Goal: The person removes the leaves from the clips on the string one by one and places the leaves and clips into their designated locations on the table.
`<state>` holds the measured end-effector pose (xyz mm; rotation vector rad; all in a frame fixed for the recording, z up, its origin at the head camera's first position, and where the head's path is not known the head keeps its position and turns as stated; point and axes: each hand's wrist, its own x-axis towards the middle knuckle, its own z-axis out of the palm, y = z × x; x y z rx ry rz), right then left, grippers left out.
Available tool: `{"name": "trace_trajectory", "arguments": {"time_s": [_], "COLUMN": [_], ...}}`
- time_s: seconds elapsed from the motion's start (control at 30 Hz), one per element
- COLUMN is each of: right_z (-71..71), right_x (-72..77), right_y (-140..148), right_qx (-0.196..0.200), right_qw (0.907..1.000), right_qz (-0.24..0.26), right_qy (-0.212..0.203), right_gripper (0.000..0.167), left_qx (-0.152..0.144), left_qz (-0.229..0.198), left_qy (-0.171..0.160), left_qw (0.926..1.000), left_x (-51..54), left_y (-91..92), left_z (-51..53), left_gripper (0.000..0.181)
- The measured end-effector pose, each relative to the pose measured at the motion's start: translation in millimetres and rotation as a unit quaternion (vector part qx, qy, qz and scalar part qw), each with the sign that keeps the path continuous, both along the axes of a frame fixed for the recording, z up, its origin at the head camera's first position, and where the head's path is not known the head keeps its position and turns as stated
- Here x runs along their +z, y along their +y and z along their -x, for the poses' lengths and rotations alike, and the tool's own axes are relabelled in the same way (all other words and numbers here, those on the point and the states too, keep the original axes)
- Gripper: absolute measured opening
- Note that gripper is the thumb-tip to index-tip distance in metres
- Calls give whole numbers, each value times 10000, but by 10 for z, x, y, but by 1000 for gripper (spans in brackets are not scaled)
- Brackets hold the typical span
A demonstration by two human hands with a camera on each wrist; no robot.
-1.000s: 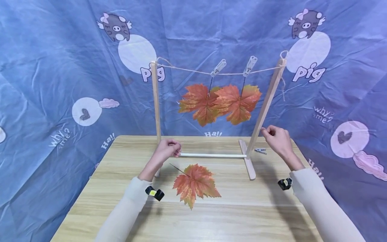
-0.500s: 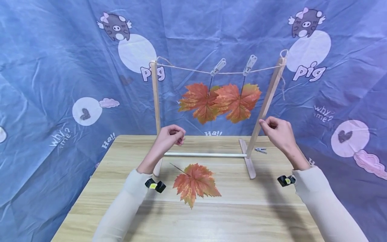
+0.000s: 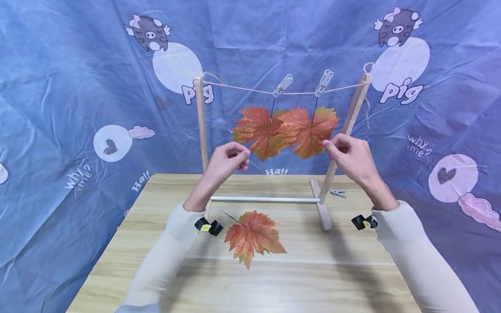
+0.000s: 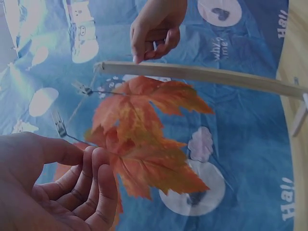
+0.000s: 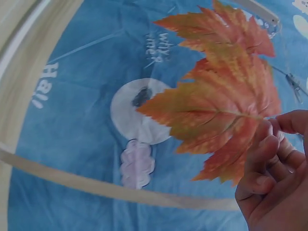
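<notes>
Two orange-red artificial maple leaves, a left one [image 3: 256, 130] and a right one [image 3: 307, 132], hang by their stems from a string [image 3: 246, 88]. A pale clothespin [image 3: 282, 85] grips the left stem and another clothespin [image 3: 324, 83] the right. My left hand [image 3: 226, 163] is raised beside the left leaf's lower edge, fingers loosely curled, nothing visible in them. At the right leaf's edge is my right hand [image 3: 352, 158], thumb and forefinger together; whether they touch the leaf I cannot tell. Another maple leaf [image 3: 254, 234] lies on the table.
The string spans a wooden frame with a left post [image 3: 201, 121] and a right post [image 3: 354, 111], joined low down by a white rod [image 3: 266, 199]. Behind the right foot lies a loose clothespin [image 3: 338, 194]. A blue printed cloth [image 3: 78, 87] stands behind the table [image 3: 313, 278].
Both hands have risen: the left from near the white rod up beside the left leaf, the right up and inward to the right leaf's edge. The leaves and clothespins look unmoved.
</notes>
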<state>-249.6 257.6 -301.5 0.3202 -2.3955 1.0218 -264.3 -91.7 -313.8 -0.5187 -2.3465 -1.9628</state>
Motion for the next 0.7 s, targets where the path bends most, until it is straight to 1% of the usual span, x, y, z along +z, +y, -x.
{"name": "trace_trajectory", "arguments": {"time_s": [0.17,0.27,0.4,0.6,0.7], "right_z": [27,41,78,139,162], "right_x": [135,211,319,477,559], "right_y": [-97,-159,-249,-376,-438], "right_qx": [175,347,560,783,841], "right_qw": [9998,9994,9983,9966,9961], "right_qz": [44,57,3,-56,-64], "right_qy": [-6,-2,135,236,273], "right_gripper": [33,30,26,21,20], "left_qx": [-98,-102,-102,-19,67], "left_qz": [-41,-63,-208,-353,-437], "left_qy": [153,265,503,747,845], "left_qw": [9998,9996,9985,9966,9954], "left_x": [120,180,265,368,407], "left_y": [101,165,245,337,378], "left_z": [11,21,37,64,93], "left_gripper": [25,23,20,23,21]}}
